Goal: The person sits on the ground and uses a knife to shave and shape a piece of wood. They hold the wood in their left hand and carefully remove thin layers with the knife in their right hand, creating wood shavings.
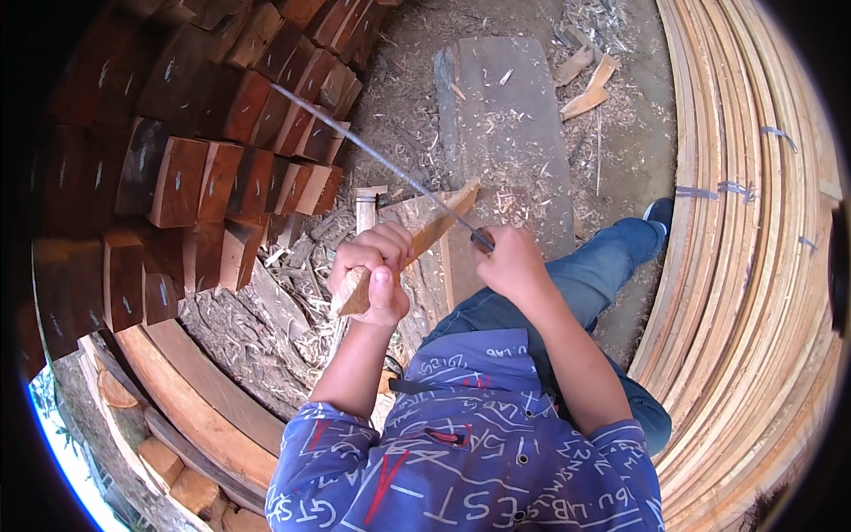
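Observation:
My left hand [376,275] is closed around a pale, roughly squared length of wood [434,229]. Its near end pokes out beside my thumb, and its pointed far end slants up to the right. In my right hand [515,265] is the dark handle of a machete [370,153], seen almost edge-on. Its long, thin blade reaches up and left, crossing above the wood near the far end. Whether the blade touches the wood, I cannot tell.
Stacked reddish-brown timber [182,182] rises on the left, its cut ends facing me. Long pale boards [731,257] are piled along the right. A grey plank [514,115] lies ahead among shavings, with curled offcuts [589,92] beside it. Thick timbers [204,399] lie at lower left.

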A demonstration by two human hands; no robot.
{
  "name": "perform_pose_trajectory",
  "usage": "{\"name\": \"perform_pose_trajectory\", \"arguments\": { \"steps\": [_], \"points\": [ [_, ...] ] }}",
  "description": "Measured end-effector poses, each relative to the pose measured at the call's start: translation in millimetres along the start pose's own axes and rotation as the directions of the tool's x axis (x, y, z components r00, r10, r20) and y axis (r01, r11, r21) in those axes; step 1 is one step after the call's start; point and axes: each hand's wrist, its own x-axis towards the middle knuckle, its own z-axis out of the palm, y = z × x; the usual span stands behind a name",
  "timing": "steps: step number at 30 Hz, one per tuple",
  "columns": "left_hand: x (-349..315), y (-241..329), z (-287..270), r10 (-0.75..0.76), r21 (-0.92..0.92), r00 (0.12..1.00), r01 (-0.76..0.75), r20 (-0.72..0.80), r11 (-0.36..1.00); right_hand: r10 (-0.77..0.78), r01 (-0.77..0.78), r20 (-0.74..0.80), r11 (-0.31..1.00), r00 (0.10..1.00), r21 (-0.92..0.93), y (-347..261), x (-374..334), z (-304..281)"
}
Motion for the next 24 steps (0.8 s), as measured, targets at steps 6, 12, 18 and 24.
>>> {"name": "perform_pose_trajectory", "arguments": {
  "steps": [6,12,18,24],
  "points": [
    [-5.6,-5.0,-2.0,0.074,-0.092,0.996,-0.069,0.05,0.993,0.199,-0.204,-0.055,0.97,0.979,-0.133,51.9,36.8,18.7],
    [-9.9,-3.9,7.1,0.12,-0.046,0.985,-0.115,0.122,0.992,0.152,-0.156,-0.035,0.974,0.988,-0.165,49.0,7.9,-2.2],
    [3.9,-9.1,10.8,0.041,-0.077,0.996,-0.035,0.079,0.996,0.055,-0.028,-0.196,0.99,0.979,0.137,42.7,-53.0,-26.9],
    [5.4,0.3,35.6,0.038,0.135,0.993,-0.054,0.114,0.989,0.128,0.043,-0.263,0.829,0.956,0.558,25.1,-136.6,-51.0]
  ]
}}
